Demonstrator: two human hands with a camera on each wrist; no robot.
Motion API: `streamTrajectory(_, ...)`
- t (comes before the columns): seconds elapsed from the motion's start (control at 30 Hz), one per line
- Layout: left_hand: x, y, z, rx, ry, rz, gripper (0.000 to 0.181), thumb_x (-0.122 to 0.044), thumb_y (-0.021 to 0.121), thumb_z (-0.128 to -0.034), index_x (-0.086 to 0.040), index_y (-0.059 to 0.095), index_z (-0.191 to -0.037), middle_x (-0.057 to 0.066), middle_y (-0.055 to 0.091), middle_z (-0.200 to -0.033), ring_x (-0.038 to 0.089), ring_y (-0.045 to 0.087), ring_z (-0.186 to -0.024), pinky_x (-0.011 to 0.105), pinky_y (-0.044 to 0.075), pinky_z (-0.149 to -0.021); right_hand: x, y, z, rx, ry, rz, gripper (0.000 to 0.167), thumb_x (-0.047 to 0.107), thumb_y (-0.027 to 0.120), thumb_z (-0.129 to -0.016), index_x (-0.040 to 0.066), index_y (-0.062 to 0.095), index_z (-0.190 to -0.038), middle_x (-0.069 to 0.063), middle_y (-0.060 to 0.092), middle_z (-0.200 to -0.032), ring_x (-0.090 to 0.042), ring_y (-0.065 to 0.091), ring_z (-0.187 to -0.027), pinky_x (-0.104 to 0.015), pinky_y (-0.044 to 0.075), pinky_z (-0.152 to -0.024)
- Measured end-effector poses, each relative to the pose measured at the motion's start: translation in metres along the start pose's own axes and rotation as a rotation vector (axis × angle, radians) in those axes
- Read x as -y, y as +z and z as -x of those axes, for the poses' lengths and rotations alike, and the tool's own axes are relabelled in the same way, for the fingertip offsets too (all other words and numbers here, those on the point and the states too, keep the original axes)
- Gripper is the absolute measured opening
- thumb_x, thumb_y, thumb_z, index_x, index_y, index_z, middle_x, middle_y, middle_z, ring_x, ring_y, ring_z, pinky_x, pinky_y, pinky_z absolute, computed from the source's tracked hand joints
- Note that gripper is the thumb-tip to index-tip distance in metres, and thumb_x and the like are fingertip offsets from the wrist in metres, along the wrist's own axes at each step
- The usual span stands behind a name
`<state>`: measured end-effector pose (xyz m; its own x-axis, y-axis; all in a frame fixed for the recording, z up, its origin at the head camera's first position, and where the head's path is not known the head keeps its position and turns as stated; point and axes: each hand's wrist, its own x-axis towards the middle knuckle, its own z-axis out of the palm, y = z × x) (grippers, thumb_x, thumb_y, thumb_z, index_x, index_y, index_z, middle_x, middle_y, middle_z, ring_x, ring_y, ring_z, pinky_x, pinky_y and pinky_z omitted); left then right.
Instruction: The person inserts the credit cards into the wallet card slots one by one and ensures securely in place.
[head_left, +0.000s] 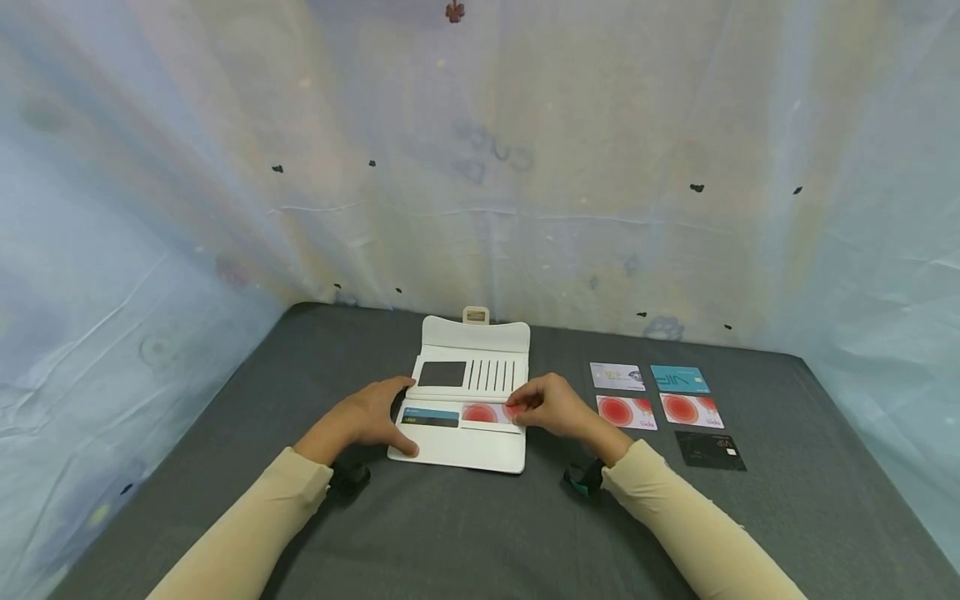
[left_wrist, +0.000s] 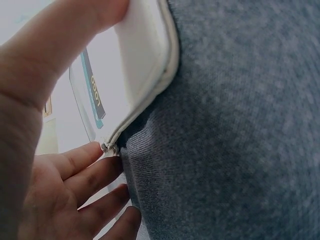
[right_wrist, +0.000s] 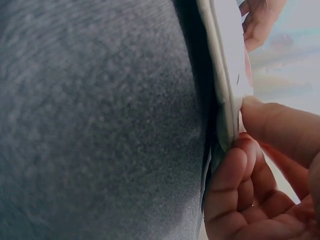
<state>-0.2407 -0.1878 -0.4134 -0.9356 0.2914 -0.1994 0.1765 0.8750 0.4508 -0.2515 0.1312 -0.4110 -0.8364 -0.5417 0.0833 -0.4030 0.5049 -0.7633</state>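
Observation:
A white wallet (head_left: 457,447) lies unfolded on the dark cloth, its clasp tab at the far side. Along its left edge is my left hand (head_left: 367,414), thumb stretched over the near panel and fingers touching the side. Between thumb and fingers, my right hand (head_left: 551,404) pinches the right end of a red and white card (head_left: 480,413), which sits partly in the right-hand pocket. Blue and black cards (head_left: 430,418) stick out of the left pocket. In the right wrist view, the right thumb (right_wrist: 280,125) meets the wallet's edge (right_wrist: 227,100); the card is mostly hidden there.
Right of the wallet lie several loose cards: a silver VIP card (head_left: 617,377), a teal one (head_left: 679,379), two red and white ones, (head_left: 627,412) and a black VIP card (head_left: 710,451). A pale patterned curtain (head_left: 480,167) hangs behind the dark-covered table (head_left: 480,533).

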Motion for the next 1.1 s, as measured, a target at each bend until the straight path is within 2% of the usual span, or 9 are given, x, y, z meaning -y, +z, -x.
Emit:
streamTrajectory(0.33,0.0004,0.0003,-0.0005,0.003,-0.009,-0.003,0.114,-0.052,0.09,-0.0533,-0.01,0.039,-0.146,0.015,0.044,-0.147,0.037,0.042,-0.134,0.055,0.038,-0.104,-0.0018,0.0019,-0.0001,0.035,-0.033,0.042,0.007,0.001,0.072,-0.082,0.003,0.077,-0.087,-0.005,0.068,-0.08,-0.006,0.054,-0.067,-0.02,0.048,-0.059)
streamTrajectory(0.67,0.0004,-0.0009,0.0001,0.005,-0.017,-0.002,0.114,-0.052,0.09,-0.0534,-0.01,0.038,-0.146,0.016,0.044,-0.147,0.037,0.043,-0.134,0.056,0.039,-0.104,-0.0007,0.0025,-0.0016,0.034,-0.051,0.059,0.008,0.001,0.072,-0.081,0.005,0.077,-0.086,-0.003,0.068,-0.077,-0.006,0.053,-0.066,-0.02,0.047,-0.059)
streamTrajectory(0.93,-0.0009,-0.0012,0.001,0.005,-0.003,0.0,0.113,-0.05,0.09,-0.0543,-0.009,0.039,-0.146,0.017,0.044,-0.147,0.037,0.043,-0.133,0.055,0.038,-0.104,0.0005,0.0054,-0.0019,0.05,-0.041,0.086,0.013,0.005,0.07,-0.085,0.008,0.075,-0.096,0.002,0.063,-0.073,-0.004,0.05,-0.062,-0.02,0.044,-0.058)
streamTrajectory(1.1,-0.0012,-0.0002,0.0012,0.01,0.003,0.004,0.112,-0.049,0.09,-0.0552,-0.008,0.039,-0.146,0.017,0.044,-0.146,0.037,0.043,-0.133,0.056,0.038,-0.104,0.0037,0.0095,0.0006,0.026,-0.064,0.111,0.018,0.008,0.07,-0.085,0.012,0.075,-0.102,0.002,0.061,-0.074,-0.005,0.049,-0.061,-0.02,0.044,-0.056)
